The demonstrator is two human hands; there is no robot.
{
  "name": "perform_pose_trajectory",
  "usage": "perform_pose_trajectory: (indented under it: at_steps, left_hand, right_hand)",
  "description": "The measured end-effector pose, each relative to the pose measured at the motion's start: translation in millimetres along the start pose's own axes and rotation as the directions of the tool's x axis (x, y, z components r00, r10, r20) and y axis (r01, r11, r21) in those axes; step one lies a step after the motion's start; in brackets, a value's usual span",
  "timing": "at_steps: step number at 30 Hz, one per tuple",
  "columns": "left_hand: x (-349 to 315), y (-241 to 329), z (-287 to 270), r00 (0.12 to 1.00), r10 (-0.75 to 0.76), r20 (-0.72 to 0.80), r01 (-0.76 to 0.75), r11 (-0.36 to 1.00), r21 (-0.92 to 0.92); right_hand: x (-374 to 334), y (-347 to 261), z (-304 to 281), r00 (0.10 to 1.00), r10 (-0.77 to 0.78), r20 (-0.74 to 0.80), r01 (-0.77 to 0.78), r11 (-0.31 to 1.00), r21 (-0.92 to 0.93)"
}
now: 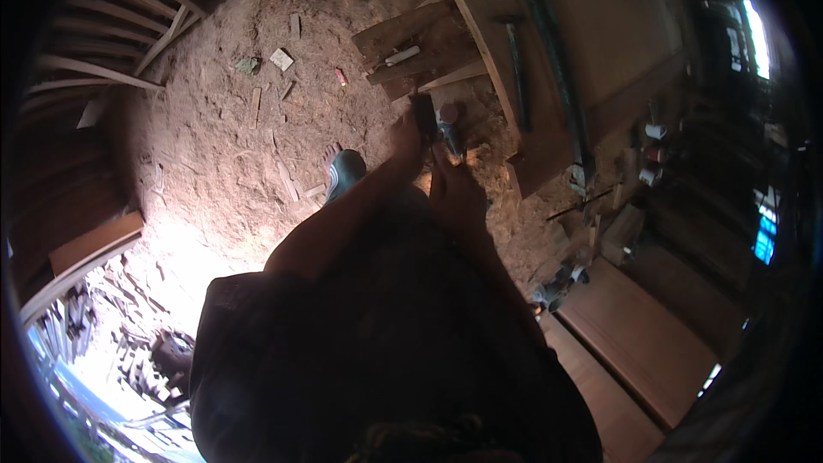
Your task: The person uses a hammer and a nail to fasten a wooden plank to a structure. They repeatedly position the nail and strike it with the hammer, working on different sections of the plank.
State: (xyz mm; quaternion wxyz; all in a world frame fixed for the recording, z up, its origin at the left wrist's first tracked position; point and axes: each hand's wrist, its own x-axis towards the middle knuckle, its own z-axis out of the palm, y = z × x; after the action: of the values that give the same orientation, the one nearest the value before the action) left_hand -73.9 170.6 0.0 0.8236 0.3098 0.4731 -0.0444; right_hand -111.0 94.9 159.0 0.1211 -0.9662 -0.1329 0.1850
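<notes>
I see a dark block (424,117) just beside the left hand (406,132), with the right hand (456,189) near, but I can't tell if either is wide or gripping, and the block looks hard, maybe light, best held by its long sides.

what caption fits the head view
Left hand at a dark block, right hand close by, over ground with wood scraps.

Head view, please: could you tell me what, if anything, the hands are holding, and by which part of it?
The left hand seems to hold a dark block by its left side; whether the right hand grips it too cannot be told.
</notes>
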Motion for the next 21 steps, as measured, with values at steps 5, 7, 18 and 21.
perform_pose_trajectory:
  at_steps: [5,7,18,21]
  left_hand:
    - [-24.9,22.2,1.5,1.0,0.023,0.012,-0.025,0.972,0.235]
    - [-26.3,23.6,0.3,0.989,0.137,0.057,-0.148,0.947,0.285]
    - [-15.3,9.7,0.5,0.996,0.054,0.065,-0.052,0.998,-0.041]
    - [-16.8,10.3,-2.7,0.982,0.181,0.059,-0.189,0.961,0.201]
  right_hand:
    - [23.1,10.5,15.1,0.973,-0.133,-0.189,0.151,0.985,0.084]
    - [34.3,10.3,22.7,0.974,-0.132,-0.182,0.132,0.991,-0.013]
    - [-10.9,14.2,6.6,0.999,-0.032,-0.04,0.034,0.999,0.036]
    - [22.9,12.7,17.4,0.973,-0.13,-0.189,0.142,0.989,0.05]
